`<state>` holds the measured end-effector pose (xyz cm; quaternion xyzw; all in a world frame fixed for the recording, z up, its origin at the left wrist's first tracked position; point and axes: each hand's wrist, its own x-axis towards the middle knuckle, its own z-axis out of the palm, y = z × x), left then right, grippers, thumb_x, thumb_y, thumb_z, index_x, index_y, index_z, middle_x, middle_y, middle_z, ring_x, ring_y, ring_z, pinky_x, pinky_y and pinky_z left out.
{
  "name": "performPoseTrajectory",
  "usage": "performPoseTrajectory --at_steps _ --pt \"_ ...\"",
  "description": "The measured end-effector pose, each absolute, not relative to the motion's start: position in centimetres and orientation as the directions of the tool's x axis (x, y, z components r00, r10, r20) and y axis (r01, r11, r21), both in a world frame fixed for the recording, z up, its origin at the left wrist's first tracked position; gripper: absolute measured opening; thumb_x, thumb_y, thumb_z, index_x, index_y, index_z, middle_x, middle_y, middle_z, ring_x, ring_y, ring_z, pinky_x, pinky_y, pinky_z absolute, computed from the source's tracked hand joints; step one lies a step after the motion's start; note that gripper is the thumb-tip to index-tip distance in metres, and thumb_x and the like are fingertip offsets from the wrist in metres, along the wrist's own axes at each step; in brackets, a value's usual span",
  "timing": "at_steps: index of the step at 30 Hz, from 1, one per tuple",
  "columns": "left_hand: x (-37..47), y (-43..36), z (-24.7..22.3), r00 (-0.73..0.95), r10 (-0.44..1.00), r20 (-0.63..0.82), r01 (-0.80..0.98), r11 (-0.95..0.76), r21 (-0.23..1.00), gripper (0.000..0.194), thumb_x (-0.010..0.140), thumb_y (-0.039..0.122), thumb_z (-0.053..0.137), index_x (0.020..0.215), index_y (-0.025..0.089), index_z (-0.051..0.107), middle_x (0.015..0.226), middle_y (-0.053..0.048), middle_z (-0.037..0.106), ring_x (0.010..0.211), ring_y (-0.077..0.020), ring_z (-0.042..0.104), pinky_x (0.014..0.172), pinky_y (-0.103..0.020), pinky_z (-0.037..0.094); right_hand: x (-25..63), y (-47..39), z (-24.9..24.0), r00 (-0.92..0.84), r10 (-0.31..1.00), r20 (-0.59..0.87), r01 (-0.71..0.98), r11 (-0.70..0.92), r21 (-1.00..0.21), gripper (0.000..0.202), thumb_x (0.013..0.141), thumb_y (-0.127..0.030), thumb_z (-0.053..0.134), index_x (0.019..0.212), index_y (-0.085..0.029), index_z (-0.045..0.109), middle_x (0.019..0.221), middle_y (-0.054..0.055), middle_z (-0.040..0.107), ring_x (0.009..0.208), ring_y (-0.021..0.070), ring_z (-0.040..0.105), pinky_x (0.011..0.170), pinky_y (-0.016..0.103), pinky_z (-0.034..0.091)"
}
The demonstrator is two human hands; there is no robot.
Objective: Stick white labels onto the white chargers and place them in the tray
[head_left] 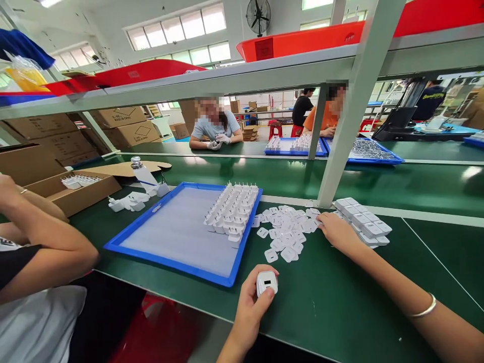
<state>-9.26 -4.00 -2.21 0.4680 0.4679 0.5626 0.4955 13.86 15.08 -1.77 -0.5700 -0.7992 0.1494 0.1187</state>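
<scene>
My left hand point(254, 305) is closed around a small white square plastic housing point(266, 283) with a dark rectangular slot in its face, held over the table's front edge. Farther out, my right hand point(336, 229) reaches to the right border of a loose pile of flat white square covers point(285, 227). Its fingers are bent together at the covers; what lies between them is hidden. Just behind that hand are stacked white square pieces point(363, 219) in rows. Left of the pile, a blue-rimmed tray point(174, 262) holds rows of white plug housings point(232, 209) with pins upward at its right side.
A co-worker's bent arm point(49, 227) is close on the left, beside an open cardboard box point(83, 196). White parts point(130, 201) and a metal-topped bottle point(141, 169) lie beyond the tray. A shelf post point(340, 136) rises behind the pile. Other people sit across the green bench point(291, 174).
</scene>
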Motion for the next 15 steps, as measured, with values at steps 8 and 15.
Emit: performPoseTrajectory --at_steps 8,15 --pt "-9.7 -4.1 -2.5 -0.046 0.998 0.044 -0.064 -0.047 0.997 0.041 0.084 0.054 0.060 0.109 0.022 0.062 0.092 -0.006 0.056 0.082 -0.0187 0.047 0.076 -0.028 0.041 15.1 17.5 -1.2 -0.329 0.937 -0.116 0.868 0.252 -0.429 0.022 0.094 -0.024 0.059 0.113 -0.014 0.060 0.110 0.009 0.065 0.094 0.0204 0.063 0.084 0.036 0.050" --pt "-9.7 -4.0 -2.4 -0.016 0.998 0.058 -0.013 -0.059 0.998 0.049 0.080 0.061 0.062 0.111 0.023 0.063 0.095 -0.005 0.055 0.084 -0.0194 0.047 0.072 -0.026 0.040 15.7 17.3 -0.3 -0.300 0.935 -0.189 0.872 0.188 -0.453 0.014 0.088 -0.029 0.066 0.090 -0.016 0.061 0.086 0.002 0.063 0.071 0.0149 0.059 0.064 0.029 0.048"
